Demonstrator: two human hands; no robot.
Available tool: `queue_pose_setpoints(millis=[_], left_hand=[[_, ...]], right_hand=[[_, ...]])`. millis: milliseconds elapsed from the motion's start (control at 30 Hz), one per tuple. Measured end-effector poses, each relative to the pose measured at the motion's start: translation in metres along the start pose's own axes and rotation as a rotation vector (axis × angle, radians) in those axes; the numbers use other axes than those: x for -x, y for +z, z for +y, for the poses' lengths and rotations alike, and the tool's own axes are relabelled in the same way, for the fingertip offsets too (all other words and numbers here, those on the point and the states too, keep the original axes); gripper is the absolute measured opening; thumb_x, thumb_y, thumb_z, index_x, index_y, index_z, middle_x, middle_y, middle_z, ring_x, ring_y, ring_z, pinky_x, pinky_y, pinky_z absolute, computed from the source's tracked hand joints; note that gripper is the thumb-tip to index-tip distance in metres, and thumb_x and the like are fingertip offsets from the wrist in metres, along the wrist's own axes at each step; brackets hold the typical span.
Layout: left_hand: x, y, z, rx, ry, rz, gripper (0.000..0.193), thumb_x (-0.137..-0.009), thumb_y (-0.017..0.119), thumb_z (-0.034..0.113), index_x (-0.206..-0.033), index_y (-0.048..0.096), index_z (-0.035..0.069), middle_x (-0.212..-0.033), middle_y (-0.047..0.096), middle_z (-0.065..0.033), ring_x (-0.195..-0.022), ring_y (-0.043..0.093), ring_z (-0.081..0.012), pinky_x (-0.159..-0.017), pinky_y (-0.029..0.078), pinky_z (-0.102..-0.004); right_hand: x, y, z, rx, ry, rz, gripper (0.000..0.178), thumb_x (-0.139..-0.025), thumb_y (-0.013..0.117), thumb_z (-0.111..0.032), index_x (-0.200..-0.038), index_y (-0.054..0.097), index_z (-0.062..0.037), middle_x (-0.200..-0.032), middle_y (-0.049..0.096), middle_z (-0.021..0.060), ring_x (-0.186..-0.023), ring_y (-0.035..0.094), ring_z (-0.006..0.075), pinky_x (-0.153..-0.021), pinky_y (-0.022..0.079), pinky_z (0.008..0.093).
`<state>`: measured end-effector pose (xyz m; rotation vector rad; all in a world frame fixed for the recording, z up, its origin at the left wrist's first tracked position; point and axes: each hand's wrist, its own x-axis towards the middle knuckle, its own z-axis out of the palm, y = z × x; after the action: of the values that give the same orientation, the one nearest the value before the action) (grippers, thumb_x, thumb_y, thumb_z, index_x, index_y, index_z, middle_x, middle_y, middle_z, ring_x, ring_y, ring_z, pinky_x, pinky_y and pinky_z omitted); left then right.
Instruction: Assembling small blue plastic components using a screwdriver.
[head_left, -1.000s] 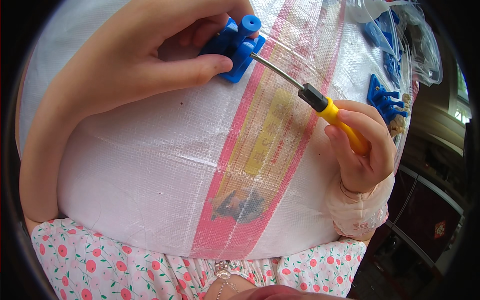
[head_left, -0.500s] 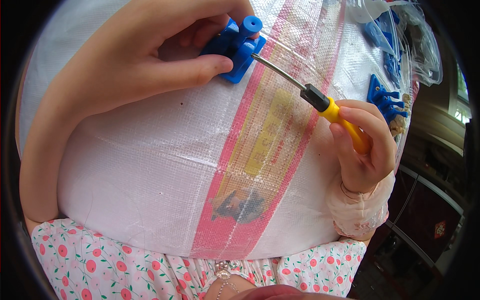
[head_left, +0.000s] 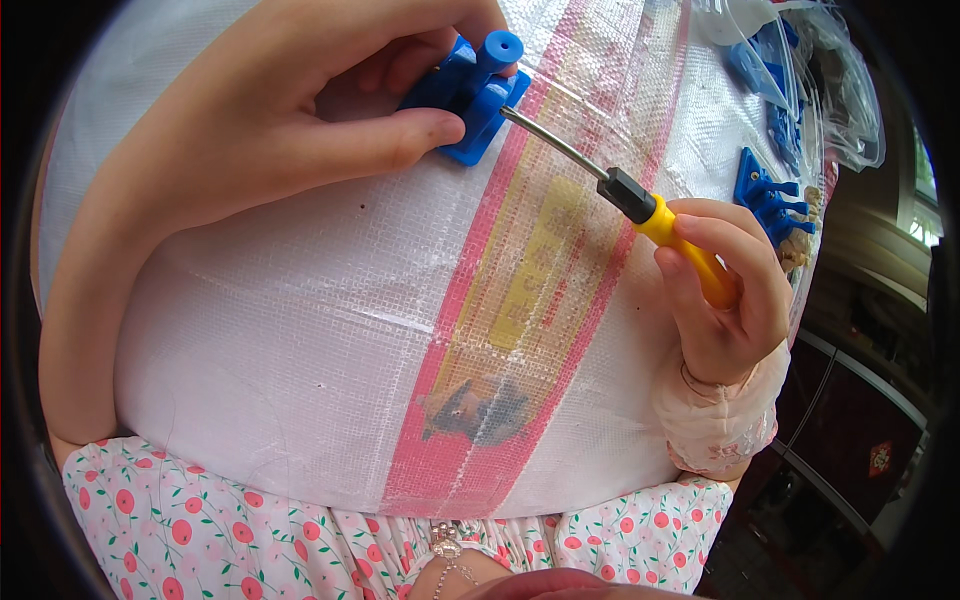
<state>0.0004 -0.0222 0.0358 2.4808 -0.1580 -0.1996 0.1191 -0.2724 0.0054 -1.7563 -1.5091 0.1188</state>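
Note:
My left hand (head_left: 330,110) grips a blue plastic part (head_left: 480,95) with a flat base and a round knob that has a small hole, at the far middle of the covered surface. Thumb and fingers close on it from the left, and the fingers hide some of it. In my right hand (head_left: 735,280) is a screwdriver (head_left: 655,220) with a yellow handle, black collar and thin metal shaft. It points up and to the left, its tip at the right side of the blue part. Whether a screw sits under the tip is too small to tell.
A white woven sheet (head_left: 270,330) with a pink and yellow printed band covers the surface. At the right edge lies a blue pronged piece (head_left: 770,200). Behind it are more blue parts (head_left: 770,80) and a clear plastic bag (head_left: 845,90).
The screwdriver and my right hand have shifted very slightly up and left. The tip stays at the blue part, and my left hand keeps its hold.

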Motion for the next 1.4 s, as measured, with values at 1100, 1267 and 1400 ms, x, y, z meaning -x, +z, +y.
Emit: queue_pose_setpoints(millis=[1100, 1267, 1400], left_hand=[[0.0002, 0.0009, -0.0025, -0.005, -0.008, -0.024, 0.033, -0.083, 0.067, 0.018, -0.110, 0.054, 0.005, -0.078, 0.053, -0.0062, -0.066, 0.050, -0.0161, -0.055, 0.038, -0.0270], [-0.0002, -0.0004, -0.0015, 0.015, -0.007, -0.016, 0.033, -0.083, 0.068, 0.018, -0.110, 0.054, 0.005, -0.078, 0.053, -0.0062, -0.066, 0.050, -0.0160, -0.055, 0.038, -0.0267], [-0.0002, 0.0005, -0.0034, -0.001, 0.004, -0.012, 0.033, -0.083, 0.068, 0.019, -0.110, 0.054, 0.005, -0.078, 0.053, -0.0062, -0.066, 0.050, -0.0161, -0.055, 0.038, -0.0270]], right_hand=[[-0.0002, 0.0011, 0.0007, 0.103, -0.056, 0.015, 0.036, -0.069, 0.075, 0.008, -0.102, 0.062, -0.0020, -0.098, 0.062, 0.0151, -0.084, 0.064, 0.0234, -0.068, 0.053, 0.0257], [0.0003, -0.0012, -0.0008, 0.163, -0.100, 0.007, 0.038, -0.068, 0.075, 0.007, -0.103, 0.061, -0.0016, -0.099, 0.062, 0.0156, -0.085, 0.064, 0.0236, -0.068, 0.053, 0.0257], [0.0011, 0.0007, -0.0003, 0.075, -0.056, 0.030, 0.036, -0.071, 0.074, 0.005, -0.104, 0.060, -0.0001, -0.097, 0.063, 0.0170, -0.084, 0.065, 0.0243, -0.068, 0.053, 0.0255]])
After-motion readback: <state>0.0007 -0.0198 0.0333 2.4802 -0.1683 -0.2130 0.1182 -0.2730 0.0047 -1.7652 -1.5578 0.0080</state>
